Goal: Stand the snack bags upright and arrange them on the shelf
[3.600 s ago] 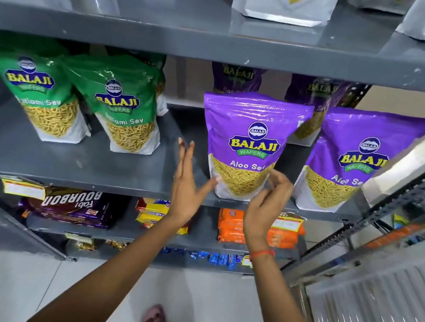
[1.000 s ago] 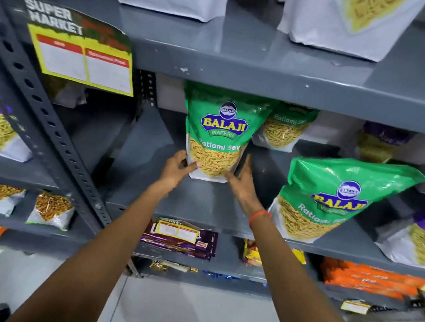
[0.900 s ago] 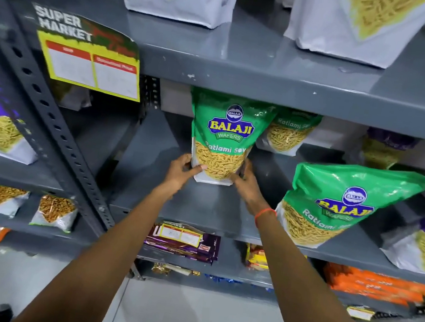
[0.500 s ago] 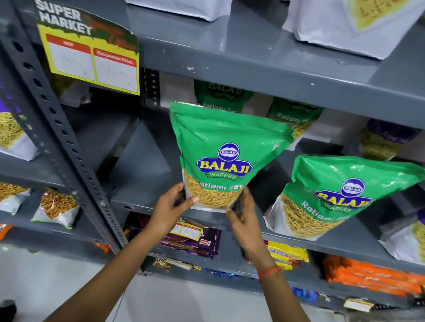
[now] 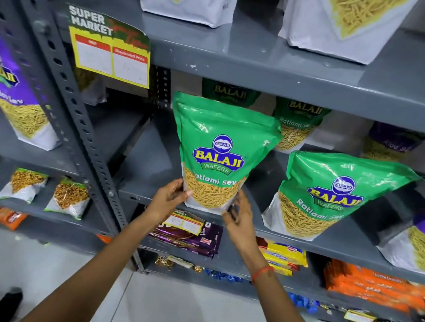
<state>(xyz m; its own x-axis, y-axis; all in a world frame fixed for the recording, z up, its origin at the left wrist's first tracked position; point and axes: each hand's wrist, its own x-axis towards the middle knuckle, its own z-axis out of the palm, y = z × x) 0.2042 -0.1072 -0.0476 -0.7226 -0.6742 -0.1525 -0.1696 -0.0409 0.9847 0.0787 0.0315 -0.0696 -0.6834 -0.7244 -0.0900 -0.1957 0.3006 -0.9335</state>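
Gripping a green snack bag [image 5: 219,156] by its bottom corners, left hand [image 5: 166,201] and right hand [image 5: 239,214] stand it at the shelf's [image 5: 331,242] front edge; its neighbour [image 5: 332,198] leans, needing straightening.

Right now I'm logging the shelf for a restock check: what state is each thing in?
Held green bag: upright, base at the shelf's front edge.
Left hand: gripping its lower left corner.
Right hand: at its lower right corner, blurred.
Second green bag: standing, leaning.
Price sign: hanging from the upper shelf, price boxes blank.
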